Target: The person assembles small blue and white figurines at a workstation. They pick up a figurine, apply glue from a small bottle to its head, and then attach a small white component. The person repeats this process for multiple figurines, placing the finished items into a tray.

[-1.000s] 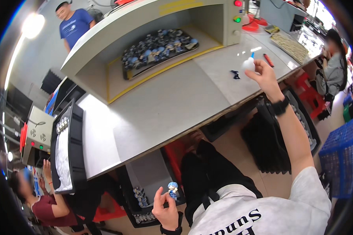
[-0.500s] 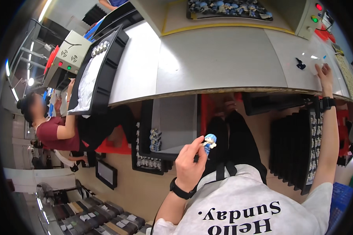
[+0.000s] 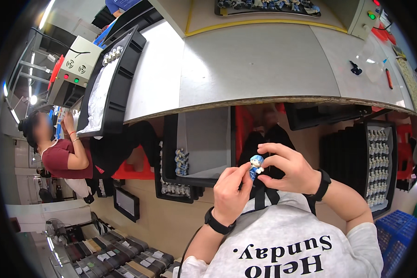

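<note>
While apparently pinching figurine [image 3: 255,165], both hands [image 3: 289,169] raised.

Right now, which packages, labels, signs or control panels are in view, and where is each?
Control box: far left beside the table, grey, with red and green buttons.
Second control box: top right on the table, beige, green button.
Clear bag: right tabletop, transparent, crumpled.
</note>
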Demonstrator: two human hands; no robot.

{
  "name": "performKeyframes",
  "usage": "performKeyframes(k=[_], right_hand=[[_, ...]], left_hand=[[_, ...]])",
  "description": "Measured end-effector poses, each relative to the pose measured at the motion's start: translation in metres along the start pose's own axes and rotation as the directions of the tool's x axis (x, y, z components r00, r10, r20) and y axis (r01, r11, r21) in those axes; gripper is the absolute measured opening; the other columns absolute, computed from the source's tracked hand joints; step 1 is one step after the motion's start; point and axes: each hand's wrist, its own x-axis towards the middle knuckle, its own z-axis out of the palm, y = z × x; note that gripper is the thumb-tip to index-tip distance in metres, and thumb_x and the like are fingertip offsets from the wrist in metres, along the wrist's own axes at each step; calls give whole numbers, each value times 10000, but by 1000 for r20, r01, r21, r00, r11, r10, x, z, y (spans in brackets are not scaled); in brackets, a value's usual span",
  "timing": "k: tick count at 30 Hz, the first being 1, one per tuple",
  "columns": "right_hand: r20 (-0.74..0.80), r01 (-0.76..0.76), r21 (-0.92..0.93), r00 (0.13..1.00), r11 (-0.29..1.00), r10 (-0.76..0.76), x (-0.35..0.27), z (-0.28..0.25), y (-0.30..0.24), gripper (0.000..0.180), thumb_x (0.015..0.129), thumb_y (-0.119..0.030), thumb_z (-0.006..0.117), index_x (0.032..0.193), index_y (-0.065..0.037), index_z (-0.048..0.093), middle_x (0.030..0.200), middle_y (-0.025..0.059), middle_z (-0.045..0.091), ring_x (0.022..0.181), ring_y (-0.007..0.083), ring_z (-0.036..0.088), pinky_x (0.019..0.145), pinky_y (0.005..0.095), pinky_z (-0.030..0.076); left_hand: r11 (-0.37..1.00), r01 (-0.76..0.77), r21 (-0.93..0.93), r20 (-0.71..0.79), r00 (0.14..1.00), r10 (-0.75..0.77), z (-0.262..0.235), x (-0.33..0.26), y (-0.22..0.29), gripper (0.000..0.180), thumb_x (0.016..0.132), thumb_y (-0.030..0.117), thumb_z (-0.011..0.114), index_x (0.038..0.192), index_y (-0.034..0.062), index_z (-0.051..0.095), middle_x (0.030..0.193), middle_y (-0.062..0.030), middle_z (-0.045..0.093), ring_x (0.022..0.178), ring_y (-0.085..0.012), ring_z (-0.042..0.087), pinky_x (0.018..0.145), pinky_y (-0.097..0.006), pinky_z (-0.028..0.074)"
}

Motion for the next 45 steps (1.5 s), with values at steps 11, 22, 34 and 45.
performKeyframes(k=[11,22,34,45], right_hand=[[-49,102,-147,993,984,-111,-3,16,-1,143,671,-35,656,782,15,581,888,120,604,797,240,632,670,288,543],[-112,140,-212,980,967,-166,-6,21,-5,128,688,-23,658,771,31,578,836,121,609,853,269,643,692,304,554],[-118,203,-248,964,947,-237,-10,24,-7,173,724,-38,681,819,69,585,862,149,606,870,311,639,698,327,563],[-87,253,-240,956,937,-280,-12,22,-8,192,713,-19,687,821,92,574,887,170,597,884,332,632,697,338,569]], left_hand=[[1000,-5,-23,9,1000,5,3,-4,-2,203,686,-71,637,885,-27,629,717,-120,606,646,-238,587,564,-309,483],[1000,15,-17,-34,999,-16,4,-7,2,184,692,-64,642,871,-22,631,714,-118,609,651,-229,595,557,-296,487],[996,75,-40,62,995,-72,-7,0,10,186,704,-75,612,883,-29,635,732,-128,625,639,-207,612,604,-273,491],[959,200,-201,177,970,-165,-15,5,7,159,700,-29,607,856,-14,631,743,-113,633,639,-209,595,596,-287,481]])
